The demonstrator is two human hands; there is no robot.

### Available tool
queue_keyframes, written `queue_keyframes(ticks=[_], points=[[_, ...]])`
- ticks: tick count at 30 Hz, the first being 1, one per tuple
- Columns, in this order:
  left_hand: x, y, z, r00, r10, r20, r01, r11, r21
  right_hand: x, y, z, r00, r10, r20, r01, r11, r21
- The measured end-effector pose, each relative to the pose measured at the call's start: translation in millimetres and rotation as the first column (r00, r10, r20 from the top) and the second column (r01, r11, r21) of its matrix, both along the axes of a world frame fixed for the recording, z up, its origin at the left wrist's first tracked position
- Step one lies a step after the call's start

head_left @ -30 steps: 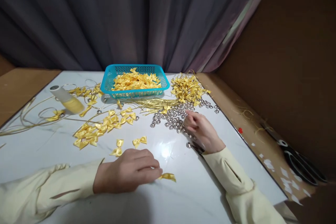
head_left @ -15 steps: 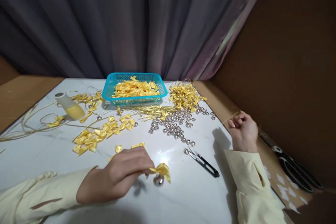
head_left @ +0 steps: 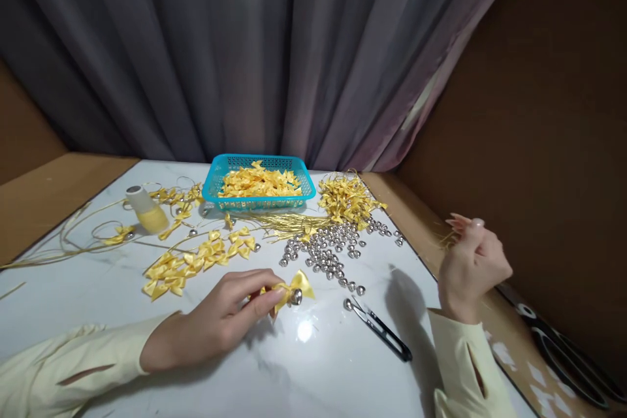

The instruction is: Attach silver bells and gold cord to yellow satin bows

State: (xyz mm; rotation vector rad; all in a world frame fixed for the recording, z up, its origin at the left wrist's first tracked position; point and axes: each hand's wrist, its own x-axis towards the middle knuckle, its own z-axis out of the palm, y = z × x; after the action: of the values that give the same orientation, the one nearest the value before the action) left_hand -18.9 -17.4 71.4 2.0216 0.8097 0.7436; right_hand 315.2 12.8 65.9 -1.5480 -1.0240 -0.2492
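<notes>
Low over the table, my left hand (head_left: 220,313) is closed, thumb and fingers pinching a yellow satin bow (head_left: 303,283). A small silver jingle bell (head_left: 296,297) sits against the middle of that bow. Off to the right my right hand (head_left: 473,268) is raised with its fingers pinched together. A bit of thin gold cord (head_left: 445,239) shows at its fingertips; the cord's other end cannot be made out. Thread snips (head_left: 386,333) lie between the hands, with a loose bell (head_left: 348,304) by their tips.
A blue basket (head_left: 259,202) of bows stands at the back, with finished-looking bows (head_left: 347,199) piled beside it. Loose bells (head_left: 328,251) and gold cords (head_left: 284,225) lie in front. Left are loose bows (head_left: 196,258) and a glue bottle (head_left: 147,209); right, scissors (head_left: 568,356).
My right hand has moved right and turned over at the wrist. My left hand has rotated, bringing the bow and bell slightly up. The whole view has shifted a little.
</notes>
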Motion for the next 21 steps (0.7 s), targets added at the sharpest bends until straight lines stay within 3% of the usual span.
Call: queue_keyframes(ticks=[1,3,4,5,6,7,8,9,13,15,18,21], points=[[0.4,0.6,0.1,1.000,0.010,-0.006,-0.010,0.999,-0.032,-11.7,-2.8,2.8,1.000,0.002,-0.012,-0.002,1.000,0.026],[1.4,1.5,-0.6,1.000,0.028,-0.008,-0.028,0.995,-0.093,-38.2,-9.1,6.9,0.980,0.186,-0.070,-0.187,0.982,-0.007],[1.8,1.9,-1.6,0.999,0.035,-0.011,-0.036,0.992,-0.118,-52.2,-12.9,7.9,0.944,0.315,-0.094,-0.322,0.945,-0.064],[2.3,2.2,-3.0,0.999,0.041,-0.014,-0.042,0.990,-0.136,-66.1,-17.1,8.2,0.828,0.531,-0.184,-0.559,0.810,-0.177],[2.6,2.5,-4.8,0.999,0.046,-0.020,-0.048,0.988,-0.144,-79.5,-21.6,7.7,0.695,0.657,-0.292,-0.719,0.639,-0.275],[3.0,2.9,-6.9,0.998,0.052,-0.028,-0.055,0.989,-0.140,-91.9,-26.3,6.5,0.589,0.712,-0.383,-0.806,0.484,-0.340],[3.3,3.4,-9.3,0.997,0.060,-0.038,-0.064,0.991,-0.121,-102.9,-30.8,4.7,0.501,0.751,-0.430,-0.858,0.365,-0.362],[3.6,4.1,-11.7,0.997,0.068,-0.047,-0.072,0.994,-0.087,-112.2,-34.9,2.3,0.454,0.774,-0.442,-0.875,0.294,-0.384],[4.7,7.6,-20.3,0.994,0.082,-0.068,-0.078,0.995,0.058,-131.9,-43.8,-8.6,0.478,0.784,-0.397,-0.838,0.272,-0.473],[5.0,9.2,-23.3,0.995,0.068,-0.071,-0.061,0.993,0.105,-135.2,-44.4,-12.5,0.446,0.762,-0.470,-0.861,0.222,-0.458],[5.0,10.6,-25.6,0.997,0.039,-0.068,-0.027,0.984,0.177,-138.5,-43.5,-16.1,0.309,0.651,-0.693,-0.943,0.112,-0.315],[4.9,10.8,-25.8,0.997,0.028,-0.068,-0.015,0.982,0.186,-140.8,-42.0,-19.1,0.074,0.513,-0.855,-0.996,0.002,-0.085]])
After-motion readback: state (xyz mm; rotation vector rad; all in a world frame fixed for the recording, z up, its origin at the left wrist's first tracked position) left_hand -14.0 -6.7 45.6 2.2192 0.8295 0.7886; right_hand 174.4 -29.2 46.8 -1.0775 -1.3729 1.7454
